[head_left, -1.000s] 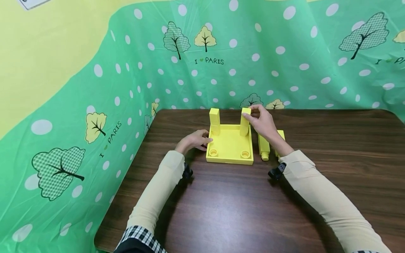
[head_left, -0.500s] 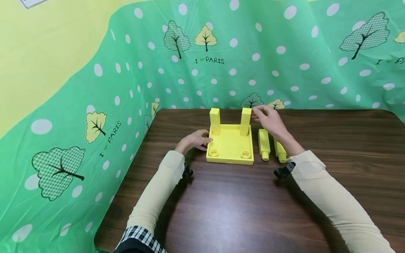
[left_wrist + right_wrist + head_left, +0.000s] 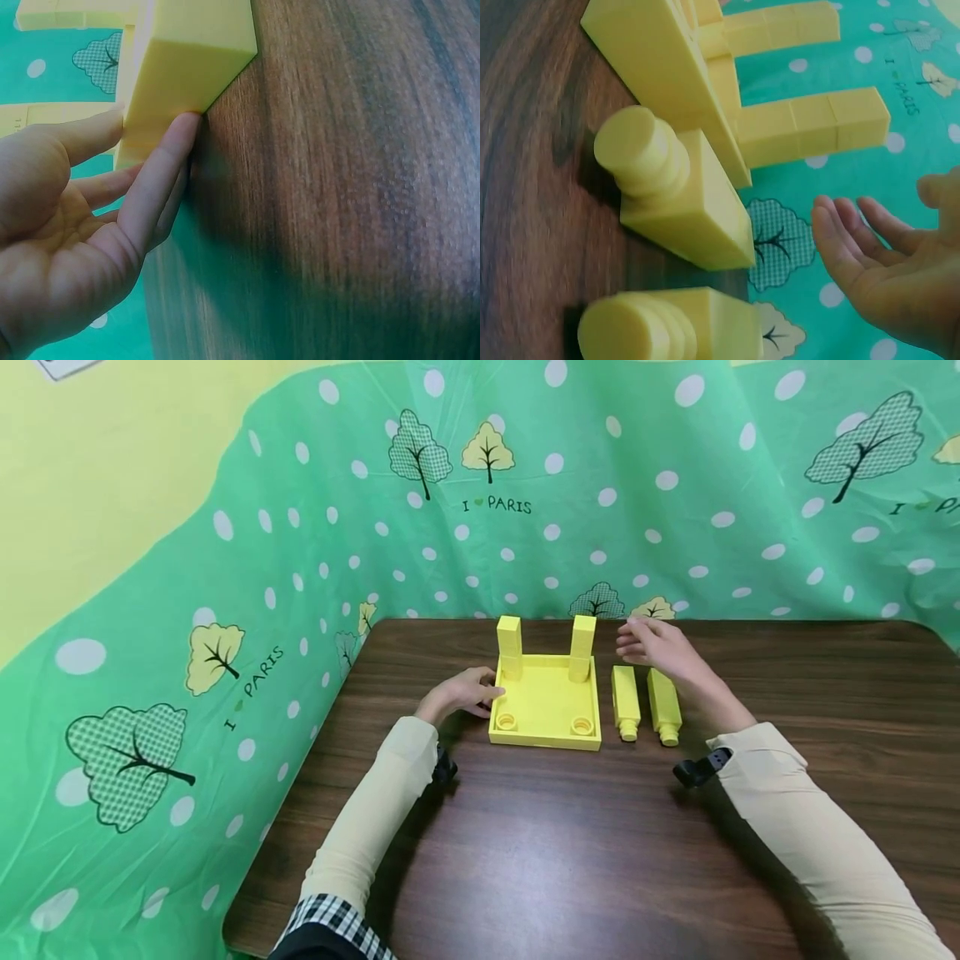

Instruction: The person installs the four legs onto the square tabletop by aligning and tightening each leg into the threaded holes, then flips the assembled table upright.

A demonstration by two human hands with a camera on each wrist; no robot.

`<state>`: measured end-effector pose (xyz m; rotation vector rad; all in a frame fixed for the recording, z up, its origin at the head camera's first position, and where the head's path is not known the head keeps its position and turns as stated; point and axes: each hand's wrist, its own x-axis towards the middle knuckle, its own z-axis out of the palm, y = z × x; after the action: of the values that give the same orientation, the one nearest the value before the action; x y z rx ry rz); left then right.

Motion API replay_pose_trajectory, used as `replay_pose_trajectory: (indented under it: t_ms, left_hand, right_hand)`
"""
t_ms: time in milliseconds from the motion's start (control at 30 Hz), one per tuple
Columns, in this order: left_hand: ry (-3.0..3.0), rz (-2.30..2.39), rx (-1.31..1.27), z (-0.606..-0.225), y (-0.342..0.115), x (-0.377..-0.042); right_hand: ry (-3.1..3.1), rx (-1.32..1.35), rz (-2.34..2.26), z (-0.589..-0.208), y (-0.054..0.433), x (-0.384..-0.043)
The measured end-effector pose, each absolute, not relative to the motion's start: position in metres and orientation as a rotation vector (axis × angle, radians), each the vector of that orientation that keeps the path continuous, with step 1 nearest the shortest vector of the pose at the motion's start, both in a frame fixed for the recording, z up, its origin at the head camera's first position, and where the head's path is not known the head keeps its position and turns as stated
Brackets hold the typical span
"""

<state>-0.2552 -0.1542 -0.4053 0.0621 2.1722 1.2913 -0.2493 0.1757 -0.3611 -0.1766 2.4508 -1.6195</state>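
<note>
A yellow square base (image 3: 545, 702) with a raised rim sits on the table. Two square legs, a left one (image 3: 509, 647) and a right one (image 3: 581, 647), stand upright in its far corners; round threaded sockets show in both near corners. My left hand (image 3: 467, 691) holds the base's left side, thumb at the rim and fingers along the outer wall (image 3: 172, 82). To the right of the base, my right hand (image 3: 654, 646) hovers with relaxed fingers, holding nothing. Below it lie two loose legs with threaded ends, one nearer the base (image 3: 626, 702) and one farther right (image 3: 664, 706).
The dark wood-grain table (image 3: 525, 843) reaches to a green dotted cloth (image 3: 555, 510) hung behind and along the left. Black wrist cameras sit on both wrists, the right one (image 3: 701, 768) low over the tabletop.
My right hand has let go of the upright right leg and moved right, away from it. The leg stays standing. My left hand keeps its place on the base.
</note>
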Motion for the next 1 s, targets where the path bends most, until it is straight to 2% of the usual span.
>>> replay_pose_trajectory:
  t_ms: [1000]
  left_hand:
    - [2.178,1.275,0.079,-0.406,-0.155,-0.254]
  right_hand:
    - [2.432,-0.061,-1.482,-0.374,0.229,-0.24]
